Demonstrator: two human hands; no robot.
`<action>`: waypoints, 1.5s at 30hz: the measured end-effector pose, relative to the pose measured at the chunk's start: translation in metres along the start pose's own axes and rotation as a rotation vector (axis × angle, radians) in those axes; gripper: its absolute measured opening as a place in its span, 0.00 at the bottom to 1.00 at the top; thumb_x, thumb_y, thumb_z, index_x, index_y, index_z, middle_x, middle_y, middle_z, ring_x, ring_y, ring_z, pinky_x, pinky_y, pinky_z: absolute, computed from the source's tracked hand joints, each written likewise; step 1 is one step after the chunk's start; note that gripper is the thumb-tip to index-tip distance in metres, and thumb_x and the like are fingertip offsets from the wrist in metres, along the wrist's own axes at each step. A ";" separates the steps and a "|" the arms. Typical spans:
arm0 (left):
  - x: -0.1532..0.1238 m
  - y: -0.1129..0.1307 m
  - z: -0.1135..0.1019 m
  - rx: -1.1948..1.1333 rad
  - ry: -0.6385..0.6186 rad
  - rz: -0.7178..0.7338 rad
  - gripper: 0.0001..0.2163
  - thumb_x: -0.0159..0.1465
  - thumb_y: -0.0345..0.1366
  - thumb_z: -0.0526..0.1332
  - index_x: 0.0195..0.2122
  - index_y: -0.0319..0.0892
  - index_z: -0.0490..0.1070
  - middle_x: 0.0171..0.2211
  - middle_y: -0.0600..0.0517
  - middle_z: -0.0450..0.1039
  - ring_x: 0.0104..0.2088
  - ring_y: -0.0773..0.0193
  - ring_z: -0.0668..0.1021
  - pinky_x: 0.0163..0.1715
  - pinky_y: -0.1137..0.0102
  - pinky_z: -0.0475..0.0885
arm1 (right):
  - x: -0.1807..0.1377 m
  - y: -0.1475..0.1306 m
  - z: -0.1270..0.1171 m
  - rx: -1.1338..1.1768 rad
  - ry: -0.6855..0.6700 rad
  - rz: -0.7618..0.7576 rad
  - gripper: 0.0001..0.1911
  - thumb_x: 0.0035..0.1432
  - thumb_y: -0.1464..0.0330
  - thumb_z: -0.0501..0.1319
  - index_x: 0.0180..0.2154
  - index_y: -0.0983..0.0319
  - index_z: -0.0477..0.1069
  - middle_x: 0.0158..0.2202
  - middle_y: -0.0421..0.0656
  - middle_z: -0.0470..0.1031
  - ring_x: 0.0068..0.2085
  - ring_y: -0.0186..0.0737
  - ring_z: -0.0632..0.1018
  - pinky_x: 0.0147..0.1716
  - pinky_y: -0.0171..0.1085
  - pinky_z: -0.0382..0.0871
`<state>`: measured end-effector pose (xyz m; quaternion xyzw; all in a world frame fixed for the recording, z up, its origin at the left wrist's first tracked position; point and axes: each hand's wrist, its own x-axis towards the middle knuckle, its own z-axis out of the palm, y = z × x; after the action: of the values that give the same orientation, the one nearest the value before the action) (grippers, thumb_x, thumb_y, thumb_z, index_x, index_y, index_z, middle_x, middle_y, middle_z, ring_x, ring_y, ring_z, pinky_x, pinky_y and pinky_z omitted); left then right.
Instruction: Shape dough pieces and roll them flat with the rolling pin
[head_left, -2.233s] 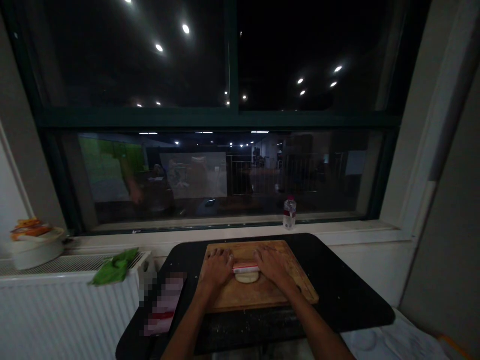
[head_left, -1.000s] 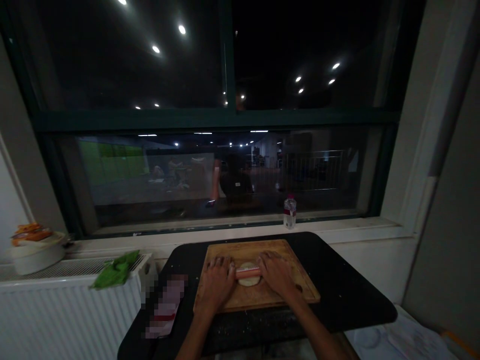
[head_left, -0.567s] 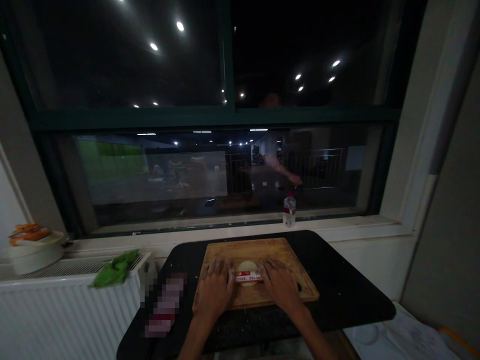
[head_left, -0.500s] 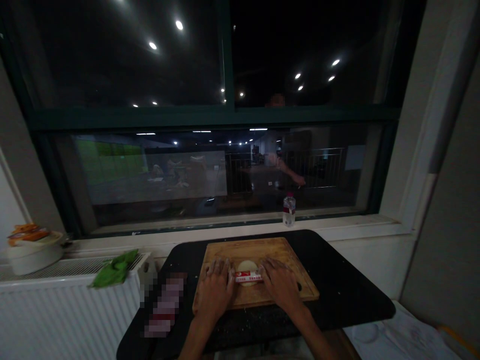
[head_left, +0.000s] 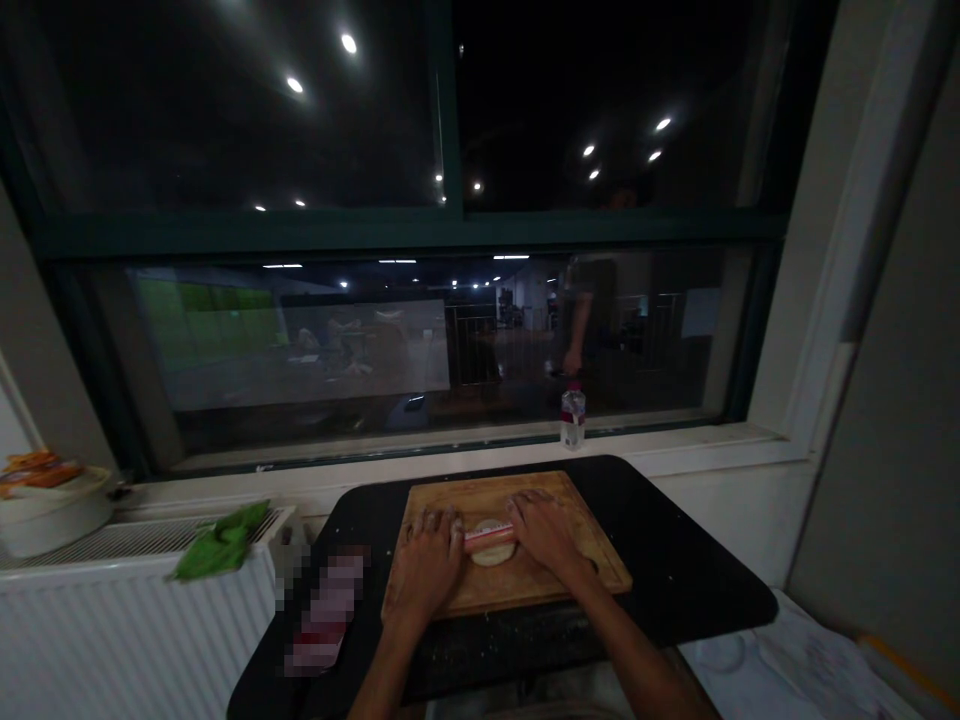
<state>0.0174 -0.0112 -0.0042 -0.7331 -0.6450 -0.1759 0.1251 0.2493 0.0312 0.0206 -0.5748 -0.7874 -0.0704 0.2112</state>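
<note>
A short rolling pin (head_left: 489, 538) with red and white printing lies across a flat round of dough (head_left: 492, 557) on the wooden cutting board (head_left: 480, 597). My left hand (head_left: 429, 552) rests over the pin's left end, palm down with fingers bent over it. Over the other end is my right hand (head_left: 544, 530), held the same way and slightly farther from me. Both ends of the pin are hidden under the hands. Pale, flour-like powder shows on my fingers.
The board lies on a black table (head_left: 675, 575) dotted with white specks. A water bottle (head_left: 573, 418) stands on the windowsill behind. To the left, a green cloth (head_left: 221, 542) and a white bowl (head_left: 56, 515) sit on the radiator (head_left: 142, 630). A blurred-out pinkish item (head_left: 326, 615) lies on the table's left.
Both hands have pushed the rolling pin a little away from me; it has turned, its label less visible, and tilts slightly. More dough shows on the near side. The view has shifted slightly.
</note>
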 end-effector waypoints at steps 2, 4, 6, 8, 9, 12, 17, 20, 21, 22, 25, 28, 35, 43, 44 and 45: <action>0.005 0.000 0.000 0.002 -0.035 -0.014 0.25 0.80 0.39 0.46 0.71 0.43 0.73 0.69 0.39 0.75 0.72 0.41 0.71 0.69 0.44 0.67 | 0.014 0.003 0.001 0.010 -0.029 -0.023 0.22 0.79 0.63 0.51 0.54 0.60 0.83 0.58 0.50 0.85 0.60 0.51 0.82 0.64 0.42 0.68; 0.009 0.000 0.000 0.005 -0.058 -0.041 0.25 0.80 0.40 0.46 0.71 0.44 0.73 0.69 0.38 0.74 0.73 0.39 0.69 0.68 0.43 0.67 | 0.028 0.005 0.001 0.016 -0.062 -0.040 0.23 0.79 0.62 0.50 0.53 0.59 0.84 0.57 0.50 0.86 0.59 0.52 0.82 0.63 0.43 0.69; 0.014 0.000 -0.001 0.006 -0.076 -0.073 0.25 0.80 0.41 0.46 0.71 0.43 0.72 0.69 0.37 0.73 0.74 0.38 0.67 0.68 0.43 0.67 | 0.039 0.006 0.001 0.030 -0.095 -0.053 0.24 0.80 0.60 0.49 0.54 0.59 0.84 0.57 0.50 0.86 0.60 0.52 0.82 0.64 0.44 0.68; 0.017 0.000 -0.002 0.010 -0.097 -0.082 0.25 0.81 0.42 0.45 0.71 0.43 0.72 0.69 0.35 0.73 0.74 0.37 0.67 0.67 0.42 0.67 | 0.049 0.006 0.000 0.034 -0.141 -0.048 0.25 0.80 0.58 0.49 0.54 0.59 0.84 0.58 0.51 0.86 0.59 0.53 0.82 0.64 0.45 0.68; 0.018 -0.001 -0.003 0.013 -0.108 -0.079 0.25 0.81 0.42 0.45 0.71 0.43 0.72 0.69 0.35 0.73 0.74 0.36 0.67 0.67 0.42 0.68 | 0.053 0.006 0.000 0.036 -0.164 -0.043 0.26 0.80 0.58 0.49 0.54 0.59 0.84 0.58 0.51 0.86 0.59 0.52 0.82 0.64 0.45 0.67; 0.018 -0.001 -0.005 0.019 -0.127 -0.046 0.24 0.80 0.42 0.49 0.71 0.44 0.71 0.69 0.33 0.72 0.73 0.34 0.67 0.65 0.40 0.68 | 0.062 0.007 0.000 0.050 -0.198 -0.044 0.28 0.81 0.56 0.47 0.55 0.58 0.84 0.58 0.51 0.85 0.60 0.52 0.81 0.64 0.46 0.66; 0.011 0.006 -0.005 0.041 -0.112 -0.037 0.23 0.79 0.41 0.50 0.71 0.45 0.72 0.70 0.33 0.70 0.72 0.33 0.67 0.66 0.39 0.66 | 0.073 0.010 0.007 0.085 -0.201 -0.067 0.28 0.81 0.54 0.48 0.57 0.56 0.84 0.59 0.49 0.85 0.61 0.51 0.80 0.63 0.45 0.65; 0.005 0.014 -0.004 0.054 -0.074 -0.056 0.24 0.80 0.39 0.47 0.71 0.44 0.72 0.71 0.34 0.71 0.71 0.34 0.69 0.66 0.39 0.65 | 0.076 0.012 0.010 0.085 -0.204 -0.107 0.25 0.81 0.55 0.50 0.56 0.56 0.84 0.59 0.48 0.85 0.60 0.50 0.80 0.62 0.45 0.66; 0.003 0.017 -0.004 0.050 -0.061 -0.070 0.25 0.80 0.40 0.46 0.71 0.43 0.72 0.71 0.35 0.71 0.71 0.35 0.69 0.67 0.39 0.65 | 0.076 0.013 0.010 0.083 -0.204 -0.114 0.25 0.81 0.55 0.51 0.56 0.56 0.84 0.58 0.48 0.85 0.59 0.50 0.81 0.62 0.44 0.66; 0.001 0.019 -0.005 0.043 -0.050 -0.084 0.25 0.80 0.41 0.46 0.71 0.42 0.72 0.70 0.35 0.72 0.71 0.35 0.70 0.67 0.39 0.65 | 0.075 0.013 0.011 0.082 -0.203 -0.119 0.24 0.81 0.56 0.51 0.55 0.56 0.84 0.58 0.48 0.85 0.59 0.50 0.81 0.62 0.44 0.66; -0.003 0.022 -0.011 0.014 -0.047 -0.096 0.27 0.81 0.48 0.46 0.72 0.41 0.71 0.69 0.35 0.74 0.71 0.36 0.70 0.68 0.42 0.65 | 0.069 0.016 0.013 0.092 -0.200 -0.137 0.24 0.81 0.57 0.51 0.54 0.57 0.84 0.58 0.49 0.85 0.59 0.50 0.80 0.62 0.44 0.66; -0.004 0.021 -0.019 -0.012 -0.080 -0.061 0.29 0.80 0.51 0.47 0.72 0.41 0.72 0.67 0.35 0.76 0.70 0.37 0.71 0.68 0.44 0.64 | 0.057 0.020 0.015 0.127 -0.186 -0.141 0.25 0.82 0.58 0.49 0.55 0.59 0.83 0.58 0.51 0.85 0.59 0.51 0.80 0.64 0.46 0.65; -0.006 0.020 -0.020 -0.093 -0.116 -0.009 0.31 0.80 0.53 0.45 0.74 0.42 0.69 0.68 0.36 0.75 0.70 0.37 0.71 0.69 0.42 0.61 | 0.027 0.026 0.018 0.101 -0.120 -0.086 0.26 0.82 0.60 0.47 0.56 0.60 0.82 0.59 0.52 0.84 0.63 0.51 0.80 0.67 0.46 0.66; -0.017 0.018 -0.026 -0.134 -0.125 0.063 0.31 0.76 0.58 0.55 0.73 0.47 0.70 0.68 0.38 0.75 0.69 0.37 0.71 0.70 0.43 0.59 | -0.006 0.021 0.007 0.150 -0.063 -0.064 0.25 0.81 0.60 0.48 0.60 0.58 0.81 0.61 0.51 0.83 0.63 0.51 0.80 0.67 0.46 0.67; -0.017 0.017 -0.028 -0.139 -0.132 0.076 0.31 0.75 0.58 0.55 0.74 0.48 0.69 0.68 0.39 0.75 0.69 0.38 0.72 0.70 0.44 0.59 | -0.009 0.021 0.002 0.187 -0.063 -0.074 0.25 0.81 0.60 0.48 0.61 0.58 0.81 0.62 0.51 0.82 0.65 0.51 0.79 0.69 0.47 0.66; -0.017 0.016 -0.030 -0.147 -0.140 0.089 0.32 0.75 0.59 0.56 0.74 0.49 0.69 0.68 0.40 0.75 0.68 0.39 0.72 0.70 0.44 0.59 | -0.012 0.021 -0.003 0.226 -0.066 -0.099 0.25 0.81 0.59 0.49 0.63 0.58 0.80 0.63 0.50 0.81 0.66 0.51 0.77 0.70 0.48 0.64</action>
<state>0.0281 -0.0415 0.0166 -0.7788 -0.6042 -0.1651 0.0334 0.2733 0.0263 0.0159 -0.5100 -0.8241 0.0273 0.2448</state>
